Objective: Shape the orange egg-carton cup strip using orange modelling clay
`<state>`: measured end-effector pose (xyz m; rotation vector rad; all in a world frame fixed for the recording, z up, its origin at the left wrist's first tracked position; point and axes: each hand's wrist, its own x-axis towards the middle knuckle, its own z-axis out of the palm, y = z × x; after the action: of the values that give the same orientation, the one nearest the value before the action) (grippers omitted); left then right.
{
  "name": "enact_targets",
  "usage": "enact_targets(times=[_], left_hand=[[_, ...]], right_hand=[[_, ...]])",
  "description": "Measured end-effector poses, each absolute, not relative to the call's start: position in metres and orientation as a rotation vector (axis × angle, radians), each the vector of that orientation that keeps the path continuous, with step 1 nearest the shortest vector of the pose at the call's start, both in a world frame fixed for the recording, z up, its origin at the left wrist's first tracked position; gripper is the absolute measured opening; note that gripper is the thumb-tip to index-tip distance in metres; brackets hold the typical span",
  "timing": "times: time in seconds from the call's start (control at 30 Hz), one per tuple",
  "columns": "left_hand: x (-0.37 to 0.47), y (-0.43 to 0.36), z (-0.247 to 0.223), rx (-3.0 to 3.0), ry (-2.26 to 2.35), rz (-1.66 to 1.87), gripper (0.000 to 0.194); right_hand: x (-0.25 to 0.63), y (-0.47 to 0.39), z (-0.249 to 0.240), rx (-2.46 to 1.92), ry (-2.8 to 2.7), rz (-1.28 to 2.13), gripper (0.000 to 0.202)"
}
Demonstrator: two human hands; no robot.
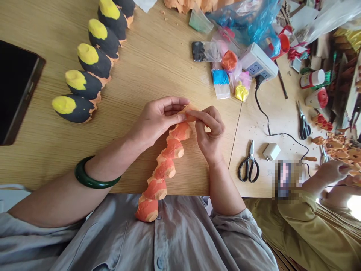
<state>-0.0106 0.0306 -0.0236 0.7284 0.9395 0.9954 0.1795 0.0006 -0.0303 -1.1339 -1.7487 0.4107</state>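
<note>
A strip of joined orange, cup-like shapes (164, 167) with paler rims and tips runs from my hands down over the table edge to my shirt. My left hand (158, 118) grips its upper end between thumb and fingers. At the same end, my right hand (211, 130) pinches the pale orange part with thumb and forefinger. What lies between the fingertips is partly hidden. To the upper left rests a row of black shapes (86, 84) with yellow tops and orange edges.
A dark tablet (17, 90) lies far left. Right of my hands are black-handled scissors (248, 167), a white adapter (271, 151), a power strip (258, 62) with its cord, and bags of coloured clay (220, 77). At far right, another person's hands (332, 173) work near orange pieces.
</note>
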Motion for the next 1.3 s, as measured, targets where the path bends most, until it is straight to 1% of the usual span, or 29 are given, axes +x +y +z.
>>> enact_targets(times=[0.07,0.17,0.27,0.37,0.5,0.6,0.83,0.97,1.3], left_hand=[[-0.011,0.031,-0.024,0.762,0.953,1.014,0.043],[-0.012,0.03,-0.022,0.782,0.974,1.025,0.041],[-0.011,0.029,-0.019,0.788,0.998,1.019,0.042],[-0.011,0.029,-0.018,0.781,0.989,1.026,0.04],[-0.012,0.029,-0.017,0.746,0.968,1.027,0.038],[-0.013,0.029,-0.016,0.716,0.954,1.014,0.04],[-0.01,0.028,-0.014,0.721,0.956,1.048,0.046],[-0.009,0.026,-0.014,0.745,0.948,1.06,0.047],[-0.011,0.029,-0.014,0.717,0.933,1.013,0.036]], right_hand=[[0.18,-0.001,-0.028,-1.125,-1.708,0.534,0.033],[0.182,-0.003,-0.031,-1.247,-1.568,0.704,0.029],[0.186,0.0,-0.042,-1.375,-1.41,0.759,0.04],[0.188,0.005,-0.049,-1.408,-1.284,0.951,0.053],[0.183,0.009,-0.037,-1.404,-1.04,1.322,0.065],[0.178,0.008,-0.024,-1.345,-0.941,1.474,0.067],[0.172,0.006,-0.02,-1.364,-0.962,1.492,0.073],[0.17,0.005,-0.02,-1.392,-0.983,1.445,0.069],[0.169,0.004,-0.026,-1.43,-1.082,1.279,0.068]])
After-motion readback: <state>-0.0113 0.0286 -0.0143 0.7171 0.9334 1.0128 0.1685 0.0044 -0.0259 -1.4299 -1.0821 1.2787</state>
